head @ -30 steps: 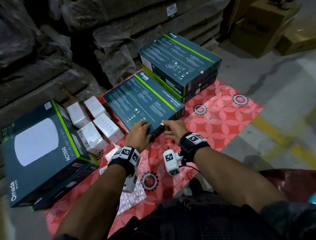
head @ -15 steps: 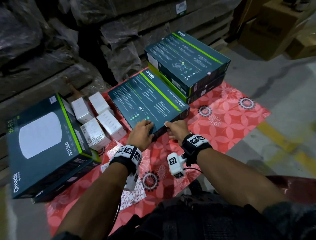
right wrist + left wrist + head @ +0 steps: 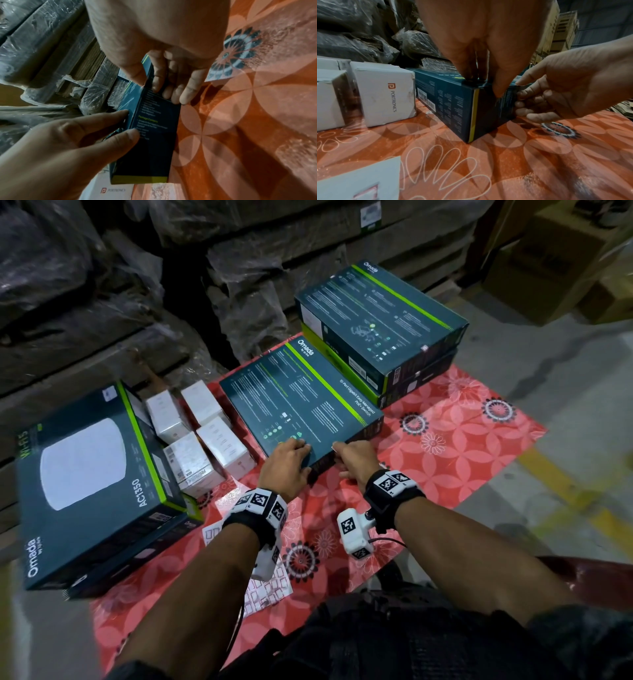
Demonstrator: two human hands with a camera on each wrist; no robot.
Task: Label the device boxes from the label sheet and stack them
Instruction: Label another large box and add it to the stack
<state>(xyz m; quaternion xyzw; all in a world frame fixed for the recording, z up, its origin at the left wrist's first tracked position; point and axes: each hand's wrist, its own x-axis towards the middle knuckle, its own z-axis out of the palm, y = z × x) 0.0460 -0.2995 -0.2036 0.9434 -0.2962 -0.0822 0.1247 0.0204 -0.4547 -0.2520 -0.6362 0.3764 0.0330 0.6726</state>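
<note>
Red mat (image 3: 462,460) on floor carries everything. Big white-front box (image 3: 89,484) far left, two-box stack (image 3: 383,330) at back (probably finished pile). Flat switch box (image 3: 301,405) lies centre; left hand (image 3: 286,463) fingers pressing near corner, steadying; right hand (image 3: 356,462) clamped on near edge. Label sheet (image 3: 267,587) under left wrist.

We see open red mat (image 3: 455,460) right of the switch box (image 3: 301,405). On its left, white boxes (image 3: 202,436) crowd close; the stacked boxes (image 3: 380,326) stand just behind.
</note>
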